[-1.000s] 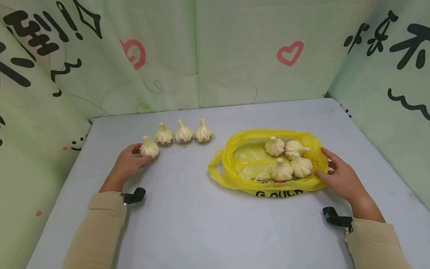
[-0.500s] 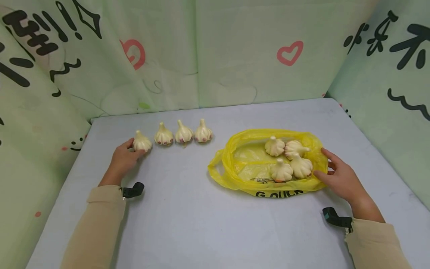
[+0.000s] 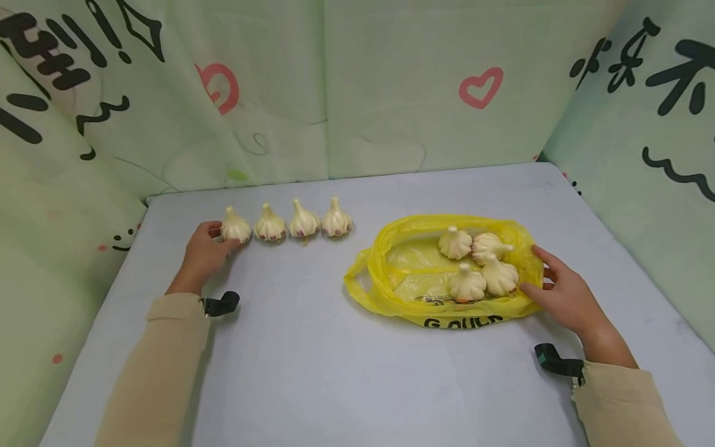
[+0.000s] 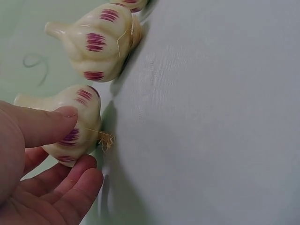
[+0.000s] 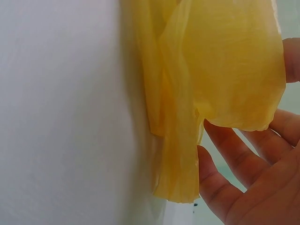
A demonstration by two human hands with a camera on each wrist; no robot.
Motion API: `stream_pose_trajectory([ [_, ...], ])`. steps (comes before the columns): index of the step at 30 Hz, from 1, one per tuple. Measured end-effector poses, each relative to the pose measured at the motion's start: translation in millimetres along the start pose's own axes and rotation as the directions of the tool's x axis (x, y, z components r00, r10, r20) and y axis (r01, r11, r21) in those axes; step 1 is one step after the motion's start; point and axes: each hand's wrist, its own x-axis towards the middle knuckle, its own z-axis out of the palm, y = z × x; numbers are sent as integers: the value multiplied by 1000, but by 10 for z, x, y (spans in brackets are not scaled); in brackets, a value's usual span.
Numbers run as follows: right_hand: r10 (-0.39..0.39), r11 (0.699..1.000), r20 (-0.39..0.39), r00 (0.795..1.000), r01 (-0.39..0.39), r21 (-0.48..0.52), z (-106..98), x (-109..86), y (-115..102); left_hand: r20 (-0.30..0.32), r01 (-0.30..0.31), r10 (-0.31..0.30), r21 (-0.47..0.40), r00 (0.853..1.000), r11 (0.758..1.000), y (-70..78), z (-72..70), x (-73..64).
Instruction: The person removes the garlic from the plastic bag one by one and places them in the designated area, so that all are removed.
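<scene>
A garlic bulb (image 3: pixel 237 227) with a pale, ribbed body is pinched between the thumb and fingers of my left hand (image 3: pixel 202 253). It stands at the left end of a row, beside another garlic bulb (image 3: pixel 270 225). Purple streaks and a tuft of roots show on the held bulb (image 4: pixel 84 110) in the left wrist view. My right hand (image 3: pixel 565 297) touches the right end of a yellow plastic bag (image 3: pixel 403 310), fingers spread and loosely bent. From the right wrist, the thumb lies at the edge of the bag (image 5: pixel 225 70), with other fingers partly behind it.
Two more garlic bulbs (image 3: pixel 304 221) continue the row to the right. Several garlic bulbs (image 3: pixel 468 284) lie in the right part of the open bag, whose handle loop points left. A printed curtain (image 3: pixel 391 93) hangs behind the white table (image 3: pixel 346 385).
My left hand has moved the garlic bulb left and then away from me, level with the other three in the row. The right hand and the bag have stayed put.
</scene>
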Motion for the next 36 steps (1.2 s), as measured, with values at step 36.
stream_pose_trajectory([
  [36, 21, 1000, 12, 1000, -21, -1, 5, 3, -4, -31, 16, -17, -15, 999, 1000, 102, 62, 6],
])
